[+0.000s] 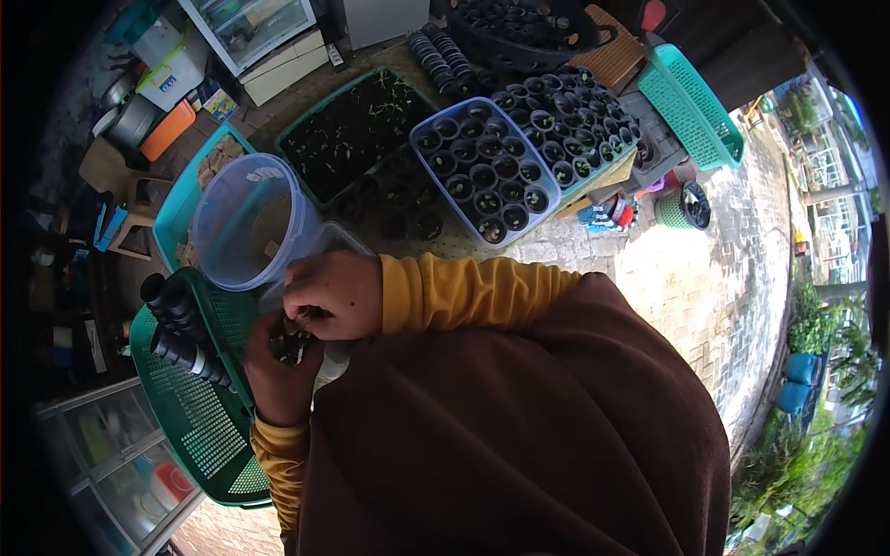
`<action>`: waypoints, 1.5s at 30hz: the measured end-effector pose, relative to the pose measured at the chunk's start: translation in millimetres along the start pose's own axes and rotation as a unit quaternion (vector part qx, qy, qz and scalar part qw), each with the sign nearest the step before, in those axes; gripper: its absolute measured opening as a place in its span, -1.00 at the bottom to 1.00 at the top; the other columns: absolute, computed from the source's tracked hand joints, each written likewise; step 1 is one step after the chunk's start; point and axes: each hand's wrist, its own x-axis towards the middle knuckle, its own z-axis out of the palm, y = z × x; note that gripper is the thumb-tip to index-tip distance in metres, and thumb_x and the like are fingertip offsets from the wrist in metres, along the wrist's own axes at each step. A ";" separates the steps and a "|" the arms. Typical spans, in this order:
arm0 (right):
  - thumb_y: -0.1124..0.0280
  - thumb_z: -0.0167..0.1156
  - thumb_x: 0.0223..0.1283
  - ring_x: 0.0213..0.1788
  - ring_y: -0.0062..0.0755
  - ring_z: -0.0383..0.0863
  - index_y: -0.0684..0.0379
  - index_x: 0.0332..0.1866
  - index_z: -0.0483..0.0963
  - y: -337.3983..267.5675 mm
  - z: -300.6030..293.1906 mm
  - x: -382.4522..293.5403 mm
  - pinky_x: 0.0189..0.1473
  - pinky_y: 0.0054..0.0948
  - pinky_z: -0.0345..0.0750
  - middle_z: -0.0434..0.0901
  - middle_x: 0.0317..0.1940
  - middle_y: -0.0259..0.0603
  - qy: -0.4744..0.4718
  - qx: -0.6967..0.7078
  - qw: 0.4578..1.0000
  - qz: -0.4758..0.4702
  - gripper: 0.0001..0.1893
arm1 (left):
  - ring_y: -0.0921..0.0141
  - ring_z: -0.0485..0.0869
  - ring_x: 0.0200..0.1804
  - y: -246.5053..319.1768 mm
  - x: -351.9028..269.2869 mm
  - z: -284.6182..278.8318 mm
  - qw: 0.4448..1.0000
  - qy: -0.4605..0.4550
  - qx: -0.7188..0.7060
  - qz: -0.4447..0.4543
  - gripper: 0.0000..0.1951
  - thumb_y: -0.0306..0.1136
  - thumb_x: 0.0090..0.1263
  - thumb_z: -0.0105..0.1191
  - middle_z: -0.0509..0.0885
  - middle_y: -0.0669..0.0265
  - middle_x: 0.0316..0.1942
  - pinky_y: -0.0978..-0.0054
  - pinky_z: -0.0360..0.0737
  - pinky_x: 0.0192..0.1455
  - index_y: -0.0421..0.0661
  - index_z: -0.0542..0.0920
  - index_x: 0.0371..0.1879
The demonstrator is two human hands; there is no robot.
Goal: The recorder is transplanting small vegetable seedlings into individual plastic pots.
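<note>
My left hand (278, 375) is curled around a small black plastic pot (297, 347), mostly hidden by the fingers. Bent over it from above, my right hand (337, 295) has its fingertips at the pot's mouth, where some brown soil shows. Whether those fingers grip anything is hidden. Just beyond the hands stands a translucent round tub (243, 222) with a little brown matter at its bottom. Stacked black pots (184, 340) lie on the green perforated basket (201, 417) left of my left hand. Partly covered by my right hand is a clear plastic container (344, 240).
Ahead is a tray of dark soil with seedlings (354, 132). Beside it, a blue-rimmed tray (417, 139) and another group of black pots (556, 125) hold small seedlings. A turquoise tray (170, 208) lies behind the tub. A turquoise basket (692, 104) stands at right.
</note>
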 end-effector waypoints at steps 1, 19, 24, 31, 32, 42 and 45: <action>0.48 0.22 -0.04 -0.26 -0.17 0.58 0.15 -0.29 0.47 3.8 2.8 -2.0 -0.22 -0.32 0.55 0.51 -0.28 -0.21 0.010 -0.017 1.000 -0.002 -0.83 | 0.36 0.64 -0.26 -4.6 0.5 4.0 1.000 0.003 0.001 -0.002 -0.51 -0.46 -0.06 0.37 0.63 0.18 -0.26 0.46 0.58 -0.16 -0.24 0.50 -0.10; 0.44 0.29 -0.08 -0.32 -0.24 0.60 0.16 -0.33 0.49 -12.4 -7.1 -16.4 -0.27 -0.39 0.56 0.54 -0.41 -0.19 -0.013 -0.026 0.988 0.149 -0.82 | 0.17 0.62 -0.13 -24.4 -6.6 27.6 0.979 0.124 0.018 0.161 -0.45 -0.60 -0.18 0.30 0.57 0.14 -0.11 0.37 0.59 -0.10 -0.15 0.52 -0.06; 0.38 0.29 -0.05 -0.34 -0.22 0.60 0.13 -0.35 0.50 -7.4 5.2 -27.3 -0.32 -0.36 0.55 0.55 -0.47 -0.25 -0.012 -0.039 0.989 0.140 -0.84 | 0.15 0.62 -0.13 -32.1 -10.0 34.1 0.978 0.111 0.049 0.168 -0.47 -0.58 -0.16 0.29 0.57 0.13 -0.12 0.33 0.60 -0.11 -0.15 0.53 -0.06; 0.33 0.26 -0.12 -0.36 -0.36 0.55 0.01 -0.49 0.50 10.1 20.1 -44.5 -0.33 -0.34 0.52 0.56 -0.49 -0.43 -0.003 -0.218 0.976 0.010 -0.91 | 0.13 0.60 -0.07 -40.7 -12.2 44.7 0.987 0.058 0.041 0.144 -0.46 -0.53 -0.13 0.33 0.53 0.11 -0.08 0.30 0.61 -0.06 -0.13 0.54 -0.04; 0.33 0.25 -0.15 -0.36 -0.40 0.54 -0.01 -0.52 0.50 10.6 20.4 -45.4 -0.33 -0.36 0.50 0.55 -0.50 -0.47 -0.010 -0.236 0.972 0.009 -0.92 | 0.13 0.60 -0.08 -41.3 -11.9 46.0 0.985 0.061 0.055 0.151 -0.46 -0.53 -0.13 0.33 0.53 0.11 -0.08 0.30 0.61 -0.07 -0.13 0.54 -0.04; 0.35 0.22 -0.21 -0.40 -0.46 0.50 -0.04 -0.56 0.49 27.4 14.7 -48.8 -0.35 -0.43 0.44 0.53 -0.52 -0.52 -0.017 -0.256 0.967 -0.009 -0.95 | 0.12 0.60 -0.08 -41.2 -1.1 53.0 0.979 0.051 0.096 0.174 -0.43 -0.51 -0.15 0.34 0.54 0.09 -0.07 0.28 0.59 -0.06 -0.15 0.52 -0.01; 0.35 0.19 -0.17 -0.38 -0.43 0.52 -0.01 -0.55 0.47 37.8 10.5 -51.1 -0.33 -0.41 0.46 0.54 -0.48 -0.48 -0.064 -0.242 0.968 0.000 -0.95 | 0.12 0.60 -0.07 -38.7 5.9 59.2 0.983 0.042 0.080 0.162 -0.43 -0.51 -0.14 0.34 0.54 0.08 -0.08 0.28 0.59 -0.07 -0.16 0.52 -0.01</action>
